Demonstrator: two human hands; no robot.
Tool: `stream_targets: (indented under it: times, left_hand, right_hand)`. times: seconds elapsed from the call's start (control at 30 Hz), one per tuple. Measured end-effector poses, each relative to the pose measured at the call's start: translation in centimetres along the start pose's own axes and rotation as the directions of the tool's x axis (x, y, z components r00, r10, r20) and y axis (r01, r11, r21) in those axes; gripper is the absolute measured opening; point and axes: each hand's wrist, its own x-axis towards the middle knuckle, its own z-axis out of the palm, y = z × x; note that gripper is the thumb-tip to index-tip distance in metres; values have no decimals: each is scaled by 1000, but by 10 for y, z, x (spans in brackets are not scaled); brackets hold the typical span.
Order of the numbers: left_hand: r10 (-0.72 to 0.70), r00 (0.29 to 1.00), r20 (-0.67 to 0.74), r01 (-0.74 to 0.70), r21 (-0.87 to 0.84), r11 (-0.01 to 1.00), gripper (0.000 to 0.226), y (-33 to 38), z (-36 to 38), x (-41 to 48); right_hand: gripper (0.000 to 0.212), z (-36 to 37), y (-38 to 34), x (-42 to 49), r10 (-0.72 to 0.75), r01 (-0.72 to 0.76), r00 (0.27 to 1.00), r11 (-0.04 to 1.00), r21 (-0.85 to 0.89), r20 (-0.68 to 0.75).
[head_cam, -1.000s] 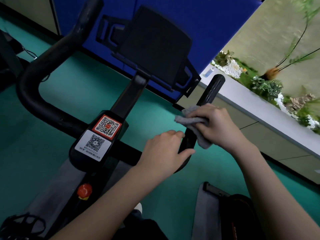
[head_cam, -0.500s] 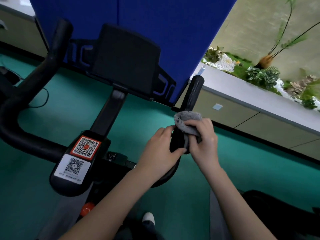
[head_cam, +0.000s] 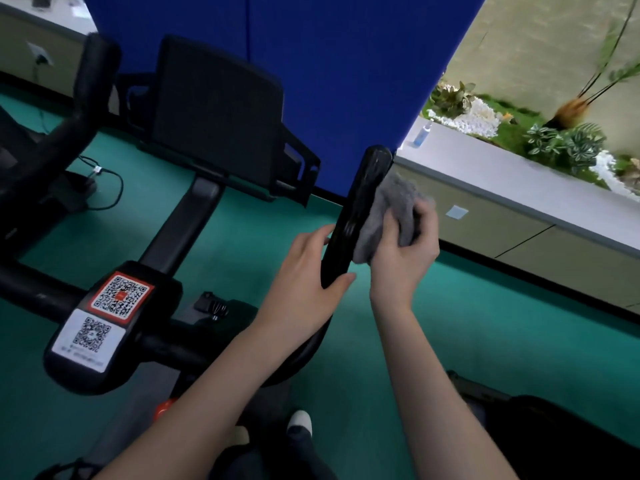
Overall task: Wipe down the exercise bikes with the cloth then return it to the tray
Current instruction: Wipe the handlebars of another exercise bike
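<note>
Holding a soft grey cloth (head_cam: 393, 206) bunched up in its curled fingers, the right hand (head_cam: 403, 261) presses it against the right side of the long black handlebar grip (head_cam: 360, 206) of the black exercise bike (head_cam: 178, 225). The cloth touches the grip near its top end, and some of it sticks out above the fingers. The left hand (head_cam: 304, 282) holds the same grip lower down, with the thumb on the near side and the fingers wrapped round the far side. The bar is between the two hands. In the middle of the bike a flat black screen holder (head_cam: 214, 112) stands up on a post. Below it are a red square-code sticker (head_cam: 119, 296) and a white square-code sticker (head_cam: 90, 333). A small round orange knob (head_cam: 163, 408) shows lower down. The green carpet floor (head_cam: 485, 323) lies under it all. A tall blue wall panel (head_cam: 329, 64) stands behind the bike. To the right, a small blue spray bottle (head_cam: 420, 135) stands on a long grey ledge (head_cam: 502, 171), near leafy green plants (head_cam: 561, 140).
</note>
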Motion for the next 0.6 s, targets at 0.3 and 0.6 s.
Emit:
stream_targets:
  times: [0.3, 0.6]
  left_hand:
    - [-3, 995, -101, 8, 45, 999, 56, 1, 10, 4]
    - [-35, 991, -133, 39, 24, 999, 56, 6, 12, 3]
  right_hand:
    - [19, -5, 16, -38, 573, -628, 777, 732, 264, 260]
    - [20, 15, 0, 48, 441, -574, 817, 685, 448, 372]
